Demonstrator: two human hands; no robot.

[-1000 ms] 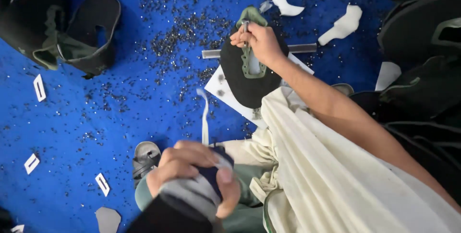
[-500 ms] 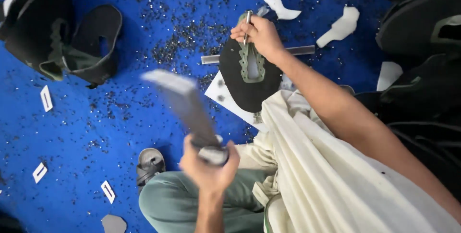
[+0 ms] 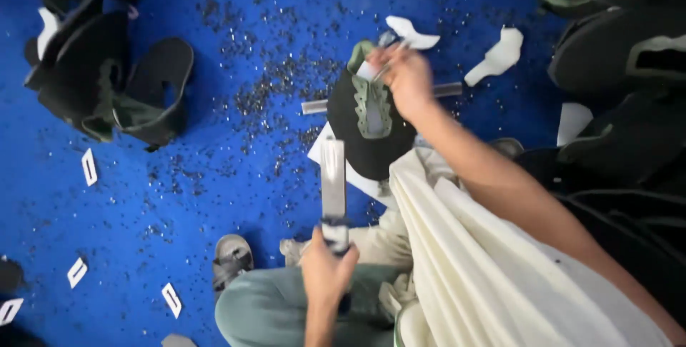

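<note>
Now the left hand (image 3: 327, 270), gripping a flat metal tool (image 3: 333, 179), has swung it from slanting to upright, aimed at the black sandal sole (image 3: 368, 148) on the blue floor (image 3: 179, 197); right hand (image 3: 406, 75) still pinches its green strap (image 3: 373, 100).

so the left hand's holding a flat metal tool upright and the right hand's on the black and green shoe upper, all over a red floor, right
Not quite: the floor is blue, not red, as the head view shows. The rest stands: the left hand grips a flat metal tool that points upward in the picture, and the right hand rests on the black and green shoe upper.
</note>
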